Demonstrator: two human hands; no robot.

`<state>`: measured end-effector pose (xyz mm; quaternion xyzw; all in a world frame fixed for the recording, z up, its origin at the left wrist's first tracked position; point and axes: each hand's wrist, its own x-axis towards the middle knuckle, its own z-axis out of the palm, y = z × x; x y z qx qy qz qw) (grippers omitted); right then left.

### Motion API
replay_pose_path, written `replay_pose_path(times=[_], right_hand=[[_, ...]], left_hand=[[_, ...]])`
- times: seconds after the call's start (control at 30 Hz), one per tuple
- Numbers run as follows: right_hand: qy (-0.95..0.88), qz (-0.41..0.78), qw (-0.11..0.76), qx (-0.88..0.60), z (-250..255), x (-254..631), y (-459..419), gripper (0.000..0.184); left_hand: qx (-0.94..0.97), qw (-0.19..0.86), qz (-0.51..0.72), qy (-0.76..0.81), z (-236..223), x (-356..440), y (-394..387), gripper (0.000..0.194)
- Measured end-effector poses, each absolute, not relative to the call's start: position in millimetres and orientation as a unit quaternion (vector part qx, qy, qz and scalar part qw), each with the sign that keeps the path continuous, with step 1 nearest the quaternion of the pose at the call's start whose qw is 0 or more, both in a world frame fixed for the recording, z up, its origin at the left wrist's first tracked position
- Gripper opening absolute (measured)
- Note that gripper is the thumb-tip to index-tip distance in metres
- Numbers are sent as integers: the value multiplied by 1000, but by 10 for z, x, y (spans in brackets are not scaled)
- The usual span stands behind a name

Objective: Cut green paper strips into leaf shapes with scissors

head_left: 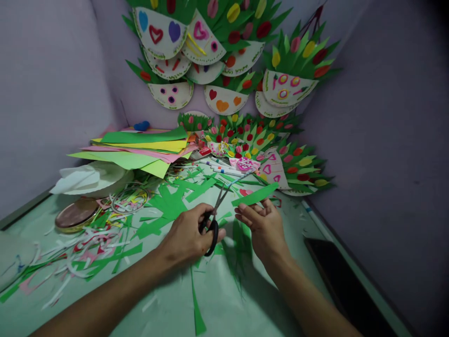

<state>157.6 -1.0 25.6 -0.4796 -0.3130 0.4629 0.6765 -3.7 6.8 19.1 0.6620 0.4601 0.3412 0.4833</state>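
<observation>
Here, left hand (187, 234): I see its fingers curled through the black handles of the scissors (214, 230), gripping them; the blades point away from the body, slightly parted.
Right hand (265, 229): its fingers and thumb pinch a green paper strip (257, 195) from below, holding it up over the worktop (168, 304).
Green strip position: in my remote view it slants with its right end higher, its left end just beside the blades; I cannot tell whether they touch.
Cut pieces: a large jagged green piece (166, 203) lies just beyond the left hand, with more green slivers scattered around.
Left side: tangled paper trimmings (93, 248) in white, pink and green spread near a round brown-topped object (77, 215); white paper plates (93, 180) lie behind it.
Back left: a loose stack of coloured paper (140, 145), green uppermost.
Back centre: several white markers (224, 171) lie near finished leafy crafts.
Wall: I see half-round white crafts (161, 32) crowned with green leaves and coloured ovals, some bearing hearts.
Right edge: a dark, flat, phone-like device (343, 276).
</observation>
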Motion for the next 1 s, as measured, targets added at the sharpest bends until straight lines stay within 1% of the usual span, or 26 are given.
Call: replay_pose_path(times=[0.13, 0.23, 0.53, 0.7, 0.77, 1.0], right_hand=[[-307, 447, 690, -480, 294, 1628, 0, 38], [-329, 460, 677, -471, 287, 1582, -34, 36], [-366, 443, 666, -476, 298, 1521, -81, 38], [-376, 446, 661, -473, 321, 1543, -65, 47], [-378, 450, 660, -469, 321, 1546, -62, 50], [-363, 445, 682, -453, 308, 1555, -66, 50]], left_hand=[[756, 384, 257, 463, 134, -19, 28, 27], [779, 347, 231, 468, 150, -4, 0, 23], [789, 320, 248, 463, 183, -24, 16, 28], [797, 300, 273, 447, 210, -38, 32, 33], [797, 303, 265, 450, 201, -45, 37, 32], [803, 318, 232, 448, 142, -53, 48, 33]])
